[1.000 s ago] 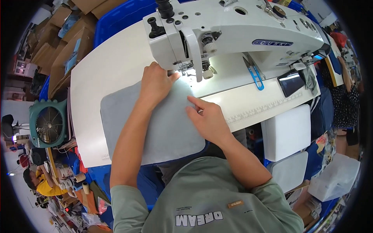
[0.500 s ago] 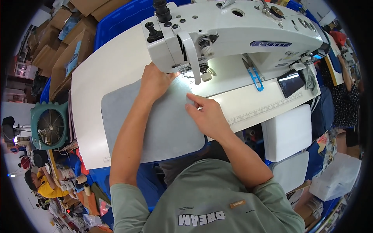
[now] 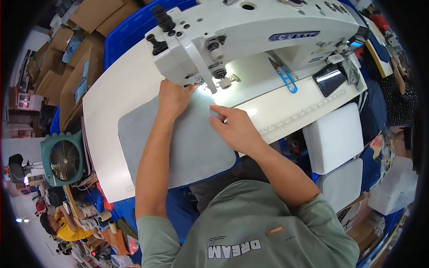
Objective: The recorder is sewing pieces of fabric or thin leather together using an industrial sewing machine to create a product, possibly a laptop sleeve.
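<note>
A grey fabric panel [image 3: 192,147] with rounded corners and a dark blue edge lies on the white sewing table, its far end under the head of a white sewing machine [image 3: 263,38]. My left hand [image 3: 174,99] is closed on the panel's far edge, its fingertips right beside the lit presser foot [image 3: 206,87]. On the panel's right edge, near the needle area, my right hand [image 3: 236,128] grips loosely between thumb and forefinger, with a small gap showing between them. The undersides of both hands are hidden, as is the needle tip.
Blue-handled scissors [image 3: 286,78] and a dark phone [image 3: 330,80] lie right of the machine's arm. A ruler strip [image 3: 304,114] runs along the table's near edge. White stacked pads [image 3: 335,138] stand to the right, a green fan [image 3: 63,158] to the left. Other people work nearby.
The whole view has turned slightly, so the machine sits farther left in it and the fan lower. Both hands keep about the same hold on the panel.
</note>
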Demonstrator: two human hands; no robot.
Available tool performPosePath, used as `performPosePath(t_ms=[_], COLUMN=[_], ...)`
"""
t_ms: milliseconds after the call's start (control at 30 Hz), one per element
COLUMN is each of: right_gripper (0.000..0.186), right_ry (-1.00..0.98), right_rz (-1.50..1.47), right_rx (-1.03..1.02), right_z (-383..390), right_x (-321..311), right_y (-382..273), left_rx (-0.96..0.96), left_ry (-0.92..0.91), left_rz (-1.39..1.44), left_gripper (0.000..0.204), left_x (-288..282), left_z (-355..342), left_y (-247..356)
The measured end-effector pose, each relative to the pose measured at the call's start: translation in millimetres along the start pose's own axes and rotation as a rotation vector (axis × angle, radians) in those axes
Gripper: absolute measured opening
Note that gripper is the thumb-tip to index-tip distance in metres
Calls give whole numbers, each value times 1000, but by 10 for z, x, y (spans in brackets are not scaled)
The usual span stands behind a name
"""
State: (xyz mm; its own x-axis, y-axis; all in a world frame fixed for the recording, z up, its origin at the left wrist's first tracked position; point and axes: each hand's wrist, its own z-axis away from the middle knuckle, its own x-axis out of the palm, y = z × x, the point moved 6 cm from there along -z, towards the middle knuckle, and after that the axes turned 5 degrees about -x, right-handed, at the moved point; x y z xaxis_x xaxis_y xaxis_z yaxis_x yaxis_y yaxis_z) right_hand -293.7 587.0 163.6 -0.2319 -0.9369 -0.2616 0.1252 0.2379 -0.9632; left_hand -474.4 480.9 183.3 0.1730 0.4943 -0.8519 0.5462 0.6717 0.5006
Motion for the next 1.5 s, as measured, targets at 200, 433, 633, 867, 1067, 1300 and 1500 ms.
performPosePath(t_ms=[200,433,633,867,1067,1300,1500], right_gripper=[45,37,23,20,41,27,32], right_ry=[36,86,-256,-20,-72,-242,-217], right_rz=[99,-59,-306,148,69,-523,-517], right_rx=[-74,-88,24,-245,31,396,398], right_z=[-32,223,840,1168,1265,1196,1200], right_x=[74,-90,-143,-42,-85,162,209], right_y=[66,120,239,100,577,670,718], left_rx=[143,-22,97,213,293,365,418], left_ry=[67,22,-99,-191,-146,-10,54], left_rz=[-284,20,-18,-119,-67,-82,-114], left_gripper=[29,55,59,62,55,48,52], left_x=[140,-289,-39,-83,-44,-50,-14], left_z=[-13,942,2183,2276,2284,2297,2289], left_y=[-274,33,874,635,789,752,753])
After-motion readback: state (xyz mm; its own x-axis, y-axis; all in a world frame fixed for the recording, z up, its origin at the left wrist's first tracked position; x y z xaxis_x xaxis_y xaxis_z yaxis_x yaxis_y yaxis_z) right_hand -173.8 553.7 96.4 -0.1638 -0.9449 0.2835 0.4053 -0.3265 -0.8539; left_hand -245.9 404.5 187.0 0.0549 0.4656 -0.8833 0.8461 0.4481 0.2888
